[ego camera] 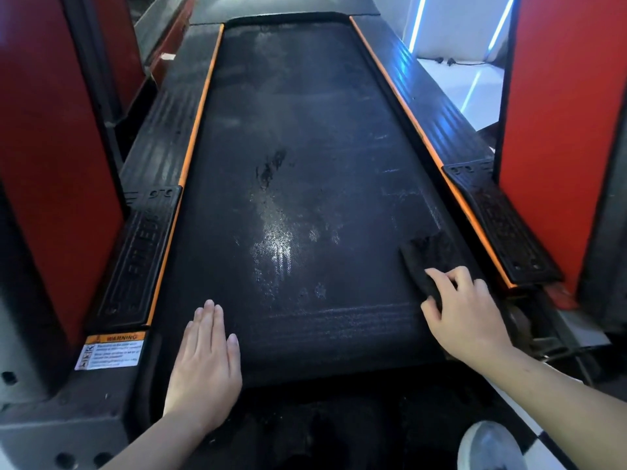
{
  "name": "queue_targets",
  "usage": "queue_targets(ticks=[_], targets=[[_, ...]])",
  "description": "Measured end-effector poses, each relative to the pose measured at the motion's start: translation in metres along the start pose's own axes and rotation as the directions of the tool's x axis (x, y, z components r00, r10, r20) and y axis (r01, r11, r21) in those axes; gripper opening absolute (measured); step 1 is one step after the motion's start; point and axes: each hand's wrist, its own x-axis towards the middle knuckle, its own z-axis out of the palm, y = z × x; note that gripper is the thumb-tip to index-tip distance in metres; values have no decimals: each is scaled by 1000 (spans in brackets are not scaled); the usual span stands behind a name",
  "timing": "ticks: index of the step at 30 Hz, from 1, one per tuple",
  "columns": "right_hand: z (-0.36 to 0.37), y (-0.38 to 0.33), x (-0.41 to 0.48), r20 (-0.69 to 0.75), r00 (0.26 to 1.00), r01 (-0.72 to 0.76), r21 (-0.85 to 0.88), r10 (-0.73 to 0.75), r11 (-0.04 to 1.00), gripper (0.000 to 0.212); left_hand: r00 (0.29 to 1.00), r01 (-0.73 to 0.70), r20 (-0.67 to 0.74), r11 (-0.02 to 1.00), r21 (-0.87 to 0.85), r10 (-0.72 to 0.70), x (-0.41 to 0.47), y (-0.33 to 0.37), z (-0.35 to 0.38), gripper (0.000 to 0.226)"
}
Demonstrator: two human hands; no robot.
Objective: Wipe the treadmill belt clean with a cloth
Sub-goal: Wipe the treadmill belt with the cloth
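At the near end of the belt [288,130], about seven o'clock in the view, the left hand [203,361] lies flat, palm down. Its fingers are straight and together, pointing to twelve and gripping nothing, and its forearm runs off the bottom edge. At four o'clock the right hand [464,317] reaches in from the lower right corner, fingers curled around a dark cloth [425,256]. The cloth lies at the belt's right edge, near the orange strip [474,228], and spreads toward eleven from the knuckles. It is nearly the belt's colour, so its outline is hard to trace, and the part under the fingers is hidden. A wet sheen [274,245] sits mid-belt, with a dark smear [271,164] at twelve from it. The label [112,351] at eight o'clock is blurred beyond "WARNING". A white shoe [488,446] at five o'clock is cut off by the frame.
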Motion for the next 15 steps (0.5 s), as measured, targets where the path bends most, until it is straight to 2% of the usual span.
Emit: queue_targets(ticks=[6, 9, 12, 15], targets=[[-8, 2, -7, 32, 999, -22, 48, 21, 999, 48, 999, -3, 48, 995, 98, -1, -13, -1, -7, 70], [-14, 10, -7, -8, 1000, 9, 86, -8, 996, 44, 996, -52, 74, 985, 165, 41, -10, -1, -21, 62], [-14, 27, 2, -69, 997, -14, 70, 19, 997, 39, 988, -157, 38, 961, 228, 152, 6, -11, -39, 55], [-16, 44, 18, -89, 993, -73, 43, 76, 996, 39, 987, -140, -38, 945, 297, 158, 29, -31, -53, 55]])
